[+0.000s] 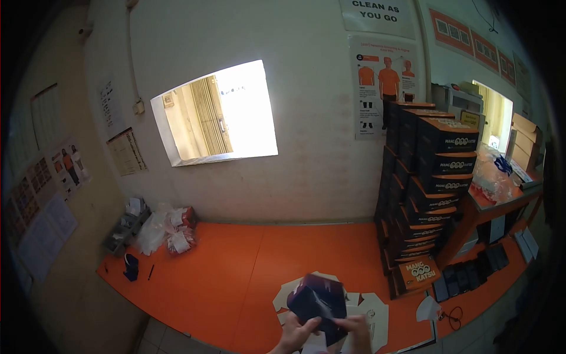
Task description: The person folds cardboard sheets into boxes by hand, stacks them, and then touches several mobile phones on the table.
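Note:
A dark navy folding carton, partly folded and tilted, is held above the front edge of the orange table. My left hand grips its lower left side, with the thumb across the near face. At the lower right my right hand is closed on the carton's edge, fingers pressed against a panel. Beneath the carton lie flat, pale cardboard blanks with printed marks and cut flaps. The carton and my hands cover much of them.
Tall stacks of black and orange boxes stand at the right, with an orange-topped box in front. Dark containers line the far right. Plastic bags, a grey bin, a tape dispenser and a pen sit left.

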A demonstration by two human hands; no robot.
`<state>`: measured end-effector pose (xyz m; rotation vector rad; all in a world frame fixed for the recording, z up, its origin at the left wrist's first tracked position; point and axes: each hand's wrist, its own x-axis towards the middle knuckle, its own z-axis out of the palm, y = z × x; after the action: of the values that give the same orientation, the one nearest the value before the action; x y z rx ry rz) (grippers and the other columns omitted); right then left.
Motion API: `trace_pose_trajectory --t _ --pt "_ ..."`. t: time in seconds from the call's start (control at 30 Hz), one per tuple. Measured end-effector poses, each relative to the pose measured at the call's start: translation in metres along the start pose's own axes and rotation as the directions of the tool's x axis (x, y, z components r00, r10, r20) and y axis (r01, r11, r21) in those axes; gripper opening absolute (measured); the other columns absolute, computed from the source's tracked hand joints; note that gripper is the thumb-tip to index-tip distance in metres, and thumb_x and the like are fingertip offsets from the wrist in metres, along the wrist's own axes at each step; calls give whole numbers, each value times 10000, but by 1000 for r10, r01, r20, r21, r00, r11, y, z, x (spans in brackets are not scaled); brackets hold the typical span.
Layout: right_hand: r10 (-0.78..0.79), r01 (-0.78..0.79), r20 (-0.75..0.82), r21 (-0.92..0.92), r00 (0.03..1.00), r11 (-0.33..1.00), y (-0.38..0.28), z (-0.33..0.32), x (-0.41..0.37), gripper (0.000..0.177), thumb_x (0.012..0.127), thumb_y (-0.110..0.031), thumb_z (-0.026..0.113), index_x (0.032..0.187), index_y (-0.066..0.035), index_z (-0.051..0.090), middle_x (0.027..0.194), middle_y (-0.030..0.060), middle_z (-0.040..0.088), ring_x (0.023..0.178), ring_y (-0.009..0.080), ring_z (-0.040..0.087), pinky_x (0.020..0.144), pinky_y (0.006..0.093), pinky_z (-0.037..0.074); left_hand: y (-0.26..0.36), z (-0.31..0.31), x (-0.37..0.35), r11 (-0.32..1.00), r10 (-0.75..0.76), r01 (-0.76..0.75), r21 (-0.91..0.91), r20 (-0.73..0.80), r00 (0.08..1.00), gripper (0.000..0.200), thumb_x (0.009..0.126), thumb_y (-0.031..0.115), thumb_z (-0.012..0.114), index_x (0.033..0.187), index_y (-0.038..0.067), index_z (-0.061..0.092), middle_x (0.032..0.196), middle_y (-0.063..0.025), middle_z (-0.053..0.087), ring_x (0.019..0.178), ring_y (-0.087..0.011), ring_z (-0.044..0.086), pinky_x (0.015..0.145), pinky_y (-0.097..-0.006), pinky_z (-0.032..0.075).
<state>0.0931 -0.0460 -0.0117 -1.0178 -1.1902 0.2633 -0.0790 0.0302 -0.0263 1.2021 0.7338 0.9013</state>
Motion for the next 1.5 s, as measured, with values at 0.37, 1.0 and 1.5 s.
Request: trace_pose_trajectory --t 0.37,1.0,1.5 --pt "142 -70 159 -388 977 919 -26 22 24 267 703 -64 721 956 -44 636 806 60 585 590 124 557 544 222 461 -2 19 -1 924 362 -336 185 -136 922 277 859 -25 507 1130 -49 454 990 -115 574 873 -169 602 720 -278 542" --pt "158 -113 307 -160 939 981 3 5 39 235 688 -56 749 900 8 671 661 77 630 559 115 612 548 217 486 30 15 2 971 222 -236 -47 -204 953 329 858 11 497 1158 -53 379 991 -146 563 833 -207 627 675 -300 576" --pt "38 114 385 -364 922 924 -22 1 33 115 671 -17 729 764 -23 662 651 61 607 554 137 601 487 244 453 35 23 -2 614 392 -398 682 174 903 233 829 40 591 1055 -1 553 1037 -120 582 923 -172 573 763 -316 478"
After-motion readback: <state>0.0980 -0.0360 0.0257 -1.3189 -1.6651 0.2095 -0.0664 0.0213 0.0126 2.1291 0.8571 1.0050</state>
